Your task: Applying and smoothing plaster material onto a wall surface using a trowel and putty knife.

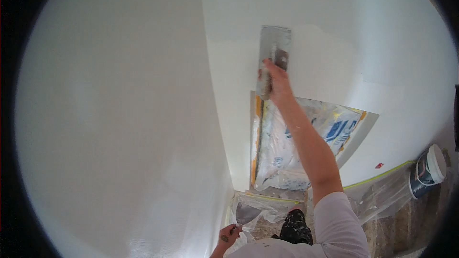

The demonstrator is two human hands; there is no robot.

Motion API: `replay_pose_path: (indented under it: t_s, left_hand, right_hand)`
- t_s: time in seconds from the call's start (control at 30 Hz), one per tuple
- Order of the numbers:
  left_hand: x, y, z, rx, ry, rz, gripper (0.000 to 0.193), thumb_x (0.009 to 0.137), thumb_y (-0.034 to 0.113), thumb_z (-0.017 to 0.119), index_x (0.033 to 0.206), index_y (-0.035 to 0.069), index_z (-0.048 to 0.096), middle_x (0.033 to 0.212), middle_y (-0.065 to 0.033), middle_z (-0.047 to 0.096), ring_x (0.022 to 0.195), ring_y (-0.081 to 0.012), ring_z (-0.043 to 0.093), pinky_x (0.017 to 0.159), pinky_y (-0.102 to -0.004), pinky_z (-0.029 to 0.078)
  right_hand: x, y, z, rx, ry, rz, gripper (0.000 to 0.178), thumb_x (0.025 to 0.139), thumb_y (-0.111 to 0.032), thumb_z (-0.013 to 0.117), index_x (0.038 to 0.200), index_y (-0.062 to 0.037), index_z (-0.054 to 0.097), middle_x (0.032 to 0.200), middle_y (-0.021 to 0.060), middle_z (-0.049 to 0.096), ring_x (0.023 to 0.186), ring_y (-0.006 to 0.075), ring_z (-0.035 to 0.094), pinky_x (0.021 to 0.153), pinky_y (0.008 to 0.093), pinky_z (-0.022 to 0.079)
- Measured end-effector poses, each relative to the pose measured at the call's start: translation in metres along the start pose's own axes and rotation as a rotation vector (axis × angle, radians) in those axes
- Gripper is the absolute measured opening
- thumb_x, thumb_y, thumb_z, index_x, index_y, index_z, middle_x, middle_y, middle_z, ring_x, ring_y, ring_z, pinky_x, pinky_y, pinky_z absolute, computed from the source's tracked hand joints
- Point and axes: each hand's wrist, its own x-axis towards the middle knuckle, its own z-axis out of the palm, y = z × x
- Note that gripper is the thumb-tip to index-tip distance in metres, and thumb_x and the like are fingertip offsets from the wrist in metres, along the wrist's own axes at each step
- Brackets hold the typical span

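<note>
My right hand (278,82) is wrapped round the handle of a long rectangular plastering trowel (275,37). Its metal blade lies upright along the pale wall (325,62), just above a recess covered with plastic sheeting (282,148). Low down near the corner, my left hand (227,236) is closed round the dark handle of what looks like a broad filling knife (246,213) with a grey blade. That blade is partly cut off from view, and whether it carries filler I cannot tell.
Orange and yellow tape edges the recess. A second wall (119,114) fills the left side, meeting the first in a corner. Clear plastic film (382,196) covers floor along the wall's foot. A dark bucket with white lid (425,174) stands at right. A small red mark (379,166) shows nearby.
</note>
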Motion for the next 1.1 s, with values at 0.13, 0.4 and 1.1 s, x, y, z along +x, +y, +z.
replay_pose_path:
  t_s: [0.13, 0.4, 1.1]
  left_hand:
    - [0.007, 0.015, 0.006, -0.043, -0.087, 0.063, 0.029, 0.09, 0.029, 0.062, 0.087, 0.0, 0.066, 0.065, -0.0021, 0.062, 0.058, -0.0072, 0.056, 0.054, -0.0239, 0.046]
    - [0.013, 0.021, 0.031, -0.075, -0.246, 0.024, 0.029, 0.09, 0.027, 0.063, 0.091, -0.002, 0.067, 0.07, -0.0034, 0.065, 0.057, -0.0064, 0.056, 0.053, -0.0238, 0.047]
    - [0.054, 0.116, 0.048, -0.394, -0.743, 0.055, 0.027, 0.095, 0.024, 0.056, 0.1, -0.001, 0.063, 0.082, -0.0059, 0.063, 0.063, -0.0114, 0.057, 0.057, -0.0265, 0.047]
  right_hand:
    - [-0.029, -0.08, -0.07, 0.042, 0.058, 0.041, 0.033, 0.088, -0.031, 0.065, 0.103, -0.003, 0.06, 0.085, 0.0071, 0.057, 0.076, 0.0167, 0.057, 0.068, 0.0287, 0.05]
    - [-0.097, -0.192, -0.202, 0.018, -0.011, -0.004, 0.049, 0.092, -0.041, 0.056, 0.12, -0.0015, 0.052, 0.089, 0.0089, 0.056, 0.079, 0.02, 0.052, 0.074, 0.0307, 0.045]
    - [-0.316, -0.137, -0.264, -0.67, 0.396, 0.078, 0.021, 0.086, -0.013, 0.066, 0.104, -0.0047, 0.059, 0.082, 0.0014, 0.063, 0.074, 0.0113, 0.06, 0.066, 0.0264, 0.05]
